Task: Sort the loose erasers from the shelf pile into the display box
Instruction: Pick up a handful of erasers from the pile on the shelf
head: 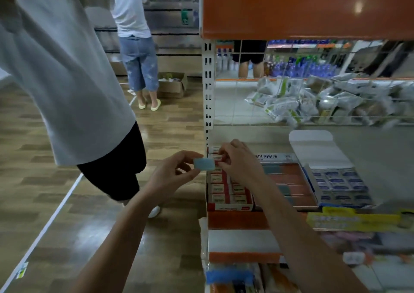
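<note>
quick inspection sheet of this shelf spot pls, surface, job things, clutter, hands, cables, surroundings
surface: grey shelf with an orange front edge, holding three open boxes side by side
job's things: blue eraser held at the shelf's left end; red box of sleeved erasers; middle box with teal and red rows; blue box, flap up
clutter: packets heaped behind the wire grid
grippers: left hand pinches the blue eraser; right hand over the red box, fingertips at the eraser's right end
cables: nothing seen
surroundings: wood floor; person in a white shirt close on the left; another further off by a carton
</note>
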Motion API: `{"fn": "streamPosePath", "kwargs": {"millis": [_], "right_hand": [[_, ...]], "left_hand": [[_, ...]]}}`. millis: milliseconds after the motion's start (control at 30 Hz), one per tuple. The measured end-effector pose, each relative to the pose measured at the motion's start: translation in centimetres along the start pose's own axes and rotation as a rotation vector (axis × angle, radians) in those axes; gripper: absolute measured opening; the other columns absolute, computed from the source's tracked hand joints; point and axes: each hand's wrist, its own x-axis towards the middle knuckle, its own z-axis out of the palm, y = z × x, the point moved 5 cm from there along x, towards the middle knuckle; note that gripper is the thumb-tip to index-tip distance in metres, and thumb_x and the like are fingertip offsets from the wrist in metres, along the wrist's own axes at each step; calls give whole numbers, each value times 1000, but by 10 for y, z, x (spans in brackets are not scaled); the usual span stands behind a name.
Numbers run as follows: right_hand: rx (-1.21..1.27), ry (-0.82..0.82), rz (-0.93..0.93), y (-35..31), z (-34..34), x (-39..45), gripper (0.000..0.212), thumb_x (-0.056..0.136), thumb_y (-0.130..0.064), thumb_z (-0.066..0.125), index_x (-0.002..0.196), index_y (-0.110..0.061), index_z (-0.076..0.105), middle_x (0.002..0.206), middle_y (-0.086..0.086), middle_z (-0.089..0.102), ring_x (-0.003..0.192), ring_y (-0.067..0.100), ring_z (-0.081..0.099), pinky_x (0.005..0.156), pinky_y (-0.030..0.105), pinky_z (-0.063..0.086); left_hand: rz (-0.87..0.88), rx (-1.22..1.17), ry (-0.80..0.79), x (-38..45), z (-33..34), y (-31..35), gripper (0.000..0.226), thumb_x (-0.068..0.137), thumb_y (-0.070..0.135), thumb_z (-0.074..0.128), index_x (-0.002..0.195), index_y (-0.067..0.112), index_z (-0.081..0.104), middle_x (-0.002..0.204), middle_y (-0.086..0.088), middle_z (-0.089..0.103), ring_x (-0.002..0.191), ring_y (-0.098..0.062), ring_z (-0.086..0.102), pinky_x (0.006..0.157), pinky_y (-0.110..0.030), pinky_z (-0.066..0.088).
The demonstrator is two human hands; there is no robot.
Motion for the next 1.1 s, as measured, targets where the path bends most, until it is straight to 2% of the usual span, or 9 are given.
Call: {"fn": "streamPosePath", "kwargs": {"millis": [200,300,367,467,633,733,867,1000,1100], "right_hand": [[36,124,134,40,-52,-30,26,89,-28,59,114,-21,58,114,-2,51,109,14,45,82,24,36],[-5,232,219,71,-82,-54,24,88,-24,61,111,-18,59,111,0,53,105,18,49,81,27,40],[-43,276,287,90,-96,-70,24,88,-25,61,110,-16,59,110,2,54,103,20,50,81,29,41],[-73,234,393,114,-105,-89,30,89,-30,60,114,-15,57,114,4,54,103,22,52,82,32,44],[-22,114,476,134,-100,-104,30,91,-38,56,110,-15,59,106,3,61,94,18,58,81,33,47],[-8,93,464,139,-97,-106,25,92,-36,55,104,-14,62,101,4,66,92,19,60,80,34,49],[21,84,442,140,-96,-106,24,92,-36,54,102,-15,62,96,2,67,88,19,61,78,36,51],[43,86,419,142,-99,-107,23,93,-33,54,103,-14,62,95,3,67,87,19,60,79,37,51],[65,92,419,144,-100,-109,23,93,-30,54,107,-14,62,98,3,67,90,19,60,81,36,50]], "left_hand": [[118,22,-159,21,28,27,28,87,17,63,104,39,59,103,22,63,90,-2,62,70,-12,49],[137,84,-203,33,53,39,31,85,20,64,102,44,55,97,27,61,88,6,60,65,-5,45],[146,131,-225,41,73,46,32,85,22,65,102,47,54,93,24,61,87,9,57,65,-5,44],[185,230,-233,53,102,57,30,83,27,66,104,44,54,95,24,59,86,11,55,67,-9,44],[117,221,-205,73,144,62,26,82,36,68,105,42,58,101,18,61,84,1,56,69,-20,41],[79,278,-227,82,168,61,28,83,35,68,109,35,61,106,11,64,82,-3,55,66,-16,38],[80,364,-167,85,183,60,29,83,34,67,112,29,63,105,8,63,82,-4,53,63,-13,35],[142,472,-110,87,184,62,30,83,36,66,110,24,65,100,9,54,87,-7,50,72,-21,35],[172,586,-117,86,188,59,30,84,34,65,112,22,65,102,7,56,91,-9,51,78,-23,41]]}}
